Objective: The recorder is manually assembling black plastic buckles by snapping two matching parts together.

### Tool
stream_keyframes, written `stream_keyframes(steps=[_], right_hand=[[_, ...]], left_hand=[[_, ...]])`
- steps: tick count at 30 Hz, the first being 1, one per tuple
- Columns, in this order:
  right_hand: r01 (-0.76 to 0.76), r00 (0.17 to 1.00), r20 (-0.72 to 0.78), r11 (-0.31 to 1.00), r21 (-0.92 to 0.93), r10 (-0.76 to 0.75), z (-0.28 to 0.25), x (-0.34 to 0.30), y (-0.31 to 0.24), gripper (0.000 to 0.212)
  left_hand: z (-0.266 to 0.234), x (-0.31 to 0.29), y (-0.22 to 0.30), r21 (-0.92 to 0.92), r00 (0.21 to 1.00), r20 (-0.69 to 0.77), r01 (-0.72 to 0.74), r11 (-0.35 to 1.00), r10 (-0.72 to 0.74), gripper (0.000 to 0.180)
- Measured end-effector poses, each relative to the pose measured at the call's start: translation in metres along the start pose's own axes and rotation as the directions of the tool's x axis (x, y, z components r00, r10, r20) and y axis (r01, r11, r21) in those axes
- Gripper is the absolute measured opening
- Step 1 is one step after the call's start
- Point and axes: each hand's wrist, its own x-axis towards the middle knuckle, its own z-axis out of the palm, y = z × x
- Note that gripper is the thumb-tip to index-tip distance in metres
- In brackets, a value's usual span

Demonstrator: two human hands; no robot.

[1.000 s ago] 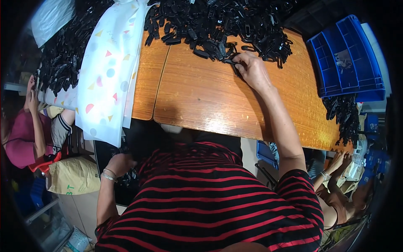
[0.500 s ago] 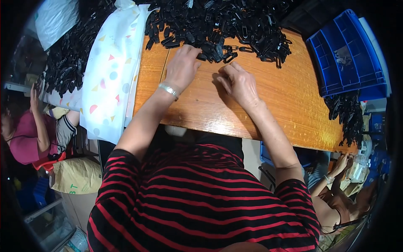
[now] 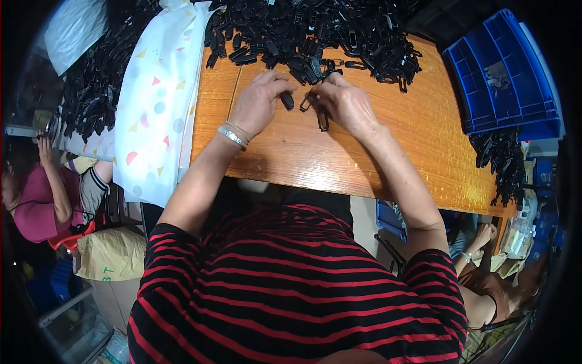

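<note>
My left hand [image 3: 259, 104], a bracelet on its wrist, pinches a dark solid plastic piece [image 3: 287, 100] between thumb and fingers. Facing it, my right hand [image 3: 347, 103] has its fingers closed on a small black open-framed plastic piece [image 3: 306, 102]. A second slim black frame [image 3: 323, 119] shows just under the right hand; whether the hand touches it I cannot tell. Beyond both hands spreads a large pile of black plastic parts [image 3: 297, 36], some solid and some open-framed. Everything lies on a wooden table [image 3: 279, 151].
To the left, a white patterned sheet [image 3: 151, 115] covers the table's side, with another black heap [image 3: 91, 97] past it. A blue crate [image 3: 506, 79] stands at right above more black parts [image 3: 500, 167]. Other people sit at left [image 3: 45, 203] and lower right [image 3: 485, 285].
Both hands now have black plastic pieces in their fingers, drawn off the pile's near edge. My left hand has shifted slightly lower; my right hand has moved up toward the pile.
</note>
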Motion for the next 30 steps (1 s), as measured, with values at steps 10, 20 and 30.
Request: stream_keyframes(steps=[10, 20, 30], right_hand=[[0.040, 0.994, 0.104, 0.984, -0.175, -0.022, 0.011, 0.008, -0.008, 0.025], [-0.213, 0.954, 0.274, 0.919, 0.332, 0.122, 0.000, 0.001, -0.012, 0.026], [-0.033, 0.995, 0.097, 0.999, -0.011, 0.034, 0.018, -0.017, -0.032, 0.019]], left_hand=[[0.019, -0.001, 0.023, 0.056, 0.869, -0.020, 0.495, 0.867, -0.495, 0.029], [0.013, -0.002, 0.036, 0.085, 0.894, 0.079, 0.434, 0.897, -0.441, 0.020], [0.007, -0.027, 0.020, -0.576, 0.798, 0.146, 0.549, 0.606, -0.585, 0.026]])
